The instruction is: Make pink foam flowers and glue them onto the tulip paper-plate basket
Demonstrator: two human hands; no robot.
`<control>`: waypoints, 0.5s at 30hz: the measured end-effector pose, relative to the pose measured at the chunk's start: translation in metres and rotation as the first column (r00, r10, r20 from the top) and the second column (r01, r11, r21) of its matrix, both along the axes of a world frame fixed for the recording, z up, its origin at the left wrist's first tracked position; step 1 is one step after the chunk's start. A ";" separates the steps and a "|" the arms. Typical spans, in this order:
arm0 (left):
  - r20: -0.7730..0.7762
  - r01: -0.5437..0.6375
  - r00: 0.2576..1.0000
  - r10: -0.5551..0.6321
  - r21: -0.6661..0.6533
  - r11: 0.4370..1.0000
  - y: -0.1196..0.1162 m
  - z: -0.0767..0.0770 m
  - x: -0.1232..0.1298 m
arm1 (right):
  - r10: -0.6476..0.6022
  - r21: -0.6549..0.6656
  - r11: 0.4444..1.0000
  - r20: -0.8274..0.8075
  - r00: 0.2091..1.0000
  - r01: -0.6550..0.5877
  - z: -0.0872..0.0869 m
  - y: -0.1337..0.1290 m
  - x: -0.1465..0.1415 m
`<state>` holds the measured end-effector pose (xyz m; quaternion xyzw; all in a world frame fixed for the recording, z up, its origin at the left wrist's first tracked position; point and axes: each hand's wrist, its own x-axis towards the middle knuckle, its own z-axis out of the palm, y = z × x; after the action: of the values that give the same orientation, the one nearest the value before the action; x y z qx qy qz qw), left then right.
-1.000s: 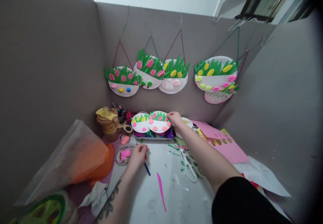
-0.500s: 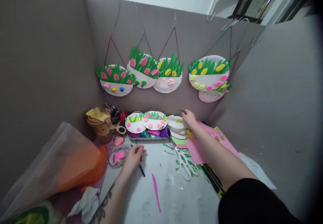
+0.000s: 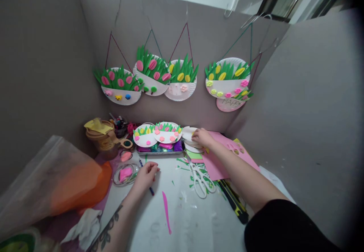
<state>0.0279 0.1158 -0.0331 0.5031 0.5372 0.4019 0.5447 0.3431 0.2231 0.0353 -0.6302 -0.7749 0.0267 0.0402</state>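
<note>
My right hand (image 3: 202, 137) reaches onto the stack of white paper plates (image 3: 187, 131) at the back, its bent fingertips pinched down at the upper plate. What is between them is hidden. My left hand (image 3: 148, 173) hovers low over the white table with curled fingers. Whatever it may hold is too small to name. A dark blue pencil or pen (image 3: 152, 191) lies partly under it. Beside it on the left is a ring of wire (image 3: 116, 178) around a pink lump (image 3: 125, 174). White-handled scissors (image 3: 201, 180) lie between the hands, among green paper scraps.
Pink paper (image 3: 214, 168) and a black-yellow cutter (image 3: 234, 202) lie under and beside my right forearm. A metal tray (image 3: 160, 153) carries decorated plates (image 3: 167, 134). Orange material (image 3: 85, 191) in a clear bag stands left. Flower-decorated plates (image 3: 180, 91) hang on the back wall.
My right hand has come down from above the plates onto them, covering the yellow piece seen there. The left hand has barely moved. The whole view has shifted slightly.
</note>
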 end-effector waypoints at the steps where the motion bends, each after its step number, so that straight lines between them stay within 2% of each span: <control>1: -0.006 0.002 1.000 -0.002 0.003 1.000 0.000 0.000 0.000 | 0.003 -0.015 1.000 0.003 1.000 -0.003 0.001 -0.001 0.000; 9: -0.020 0.015 1.000 -0.014 0.011 1.000 0.001 0.003 0.002 | -0.037 -0.086 0.996 -0.005 0.999 0.036 0.009 -0.019 0.001; 15: -0.015 0.004 1.000 -0.004 0.004 1.000 -0.001 0.005 0.000 | -0.070 -0.113 0.991 -0.005 0.998 0.069 0.014 -0.020 -0.001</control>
<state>0.0284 0.1152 -0.0282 0.5083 0.5396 0.3979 0.5405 0.3425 0.2036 0.0498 -0.6579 -0.7496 0.0719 0.0089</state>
